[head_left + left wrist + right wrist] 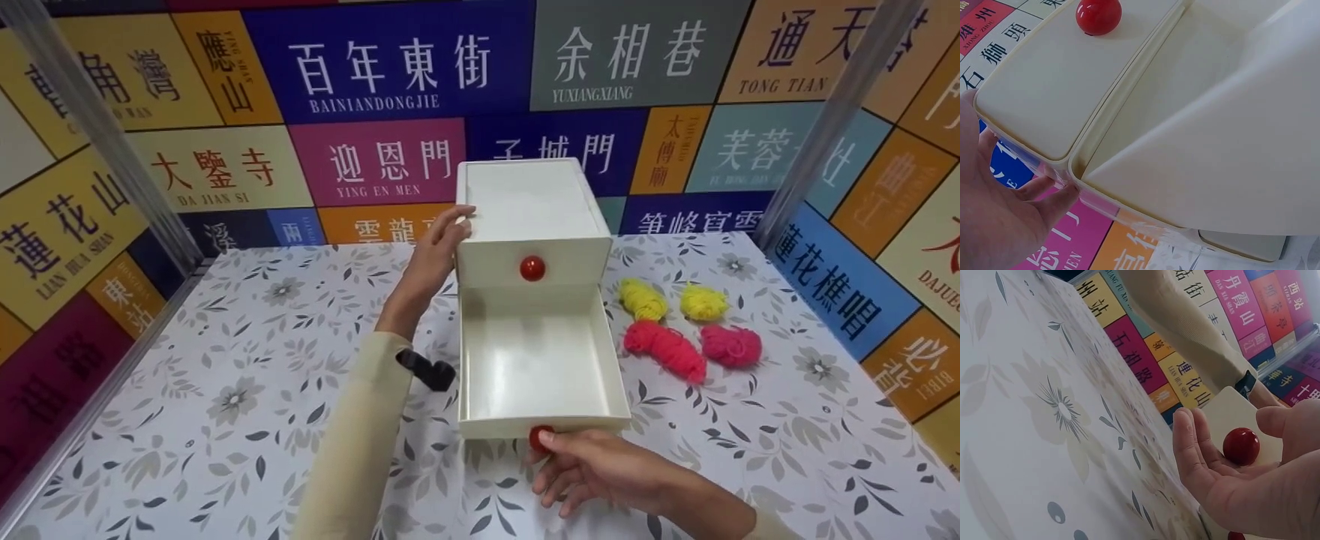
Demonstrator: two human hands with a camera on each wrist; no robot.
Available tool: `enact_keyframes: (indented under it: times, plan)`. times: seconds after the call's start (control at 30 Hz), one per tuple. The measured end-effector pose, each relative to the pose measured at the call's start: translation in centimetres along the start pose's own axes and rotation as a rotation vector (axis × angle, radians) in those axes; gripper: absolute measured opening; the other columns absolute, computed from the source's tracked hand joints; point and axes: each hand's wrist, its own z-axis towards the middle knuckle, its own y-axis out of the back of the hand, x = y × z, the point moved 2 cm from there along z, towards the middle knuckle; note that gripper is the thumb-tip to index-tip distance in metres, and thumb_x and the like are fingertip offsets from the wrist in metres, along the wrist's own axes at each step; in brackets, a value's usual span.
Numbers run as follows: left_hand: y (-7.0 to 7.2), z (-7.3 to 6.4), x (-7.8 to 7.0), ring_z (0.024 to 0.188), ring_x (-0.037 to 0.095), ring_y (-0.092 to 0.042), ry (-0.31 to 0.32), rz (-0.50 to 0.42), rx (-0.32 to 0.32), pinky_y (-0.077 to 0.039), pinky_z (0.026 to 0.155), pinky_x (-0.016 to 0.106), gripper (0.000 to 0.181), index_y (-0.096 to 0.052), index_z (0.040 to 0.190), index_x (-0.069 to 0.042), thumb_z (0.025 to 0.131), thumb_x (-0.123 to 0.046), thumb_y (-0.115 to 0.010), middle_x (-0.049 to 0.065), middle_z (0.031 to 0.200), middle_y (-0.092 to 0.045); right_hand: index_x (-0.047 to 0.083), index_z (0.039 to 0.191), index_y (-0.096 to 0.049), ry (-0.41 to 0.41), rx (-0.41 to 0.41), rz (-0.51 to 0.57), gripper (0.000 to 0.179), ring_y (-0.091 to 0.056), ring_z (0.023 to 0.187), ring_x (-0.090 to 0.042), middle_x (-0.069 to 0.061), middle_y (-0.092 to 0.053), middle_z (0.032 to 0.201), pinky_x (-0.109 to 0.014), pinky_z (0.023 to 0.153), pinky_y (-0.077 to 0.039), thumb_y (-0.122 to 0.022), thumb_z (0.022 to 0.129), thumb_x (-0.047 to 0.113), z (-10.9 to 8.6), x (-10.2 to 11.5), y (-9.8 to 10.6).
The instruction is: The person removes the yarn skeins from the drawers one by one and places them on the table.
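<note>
Head view: the extended drawer lies between the hands, left hand resting loosely against the cabinet's side, right hand open, thumb touching the red knob. Left wrist: relaxed fingers touch that side. Right wrist: loosely spread fingers beside a red knob.

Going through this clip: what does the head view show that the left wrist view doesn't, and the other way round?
Only the head view: two yellow yarn bundles, a red bundle, a pink bundle, and the right hand at the lower red knob.

Only the left wrist view: the "XIONG ZHOU" wall panel.

Both: the left hand against the box's side, the upper red knob, the open drawer and the floral table cover.
</note>
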Motion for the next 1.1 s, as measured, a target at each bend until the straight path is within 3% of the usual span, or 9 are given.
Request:
enact_keyframes:
  times: [0.43, 1.1]
  plan:
    - [-0.2, 0.0, -0.2, 0.139, 0.026, -0.045, -0.005, -0.017, 0.017, -0.037, 0.117, 0.051, 0.039, -0.050, 0.144, -0.023, 0.106, -0.031, -0.044, 0.004, 0.154, -0.043, -0.001, 0.116, -0.061, 0.045, -0.017, -0.015, 0.043, -0.067, 0.078, -0.010, 0.000, -0.071, 0.090, -0.024, 0.069, -0.057, -0.044, 0.106, 0.038, 0.2, 0.5, 0.1]
    - [-0.1, -0.1, 0.2, 0.132, 0.027, -0.050, -0.001, -0.034, 0.012, -0.042, 0.113, 0.049, 0.039, -0.050, 0.144, -0.022, 0.106, -0.030, -0.045, 0.011, 0.149, -0.048, 0.003, 0.109, -0.064, 0.099, -0.165, -0.039, 0.041, -0.067, 0.073, -0.011, 0.000, -0.070, 0.084, -0.024, 0.067, -0.057, -0.049, 0.104, 0.040, 1.2, 1.8, 0.8]
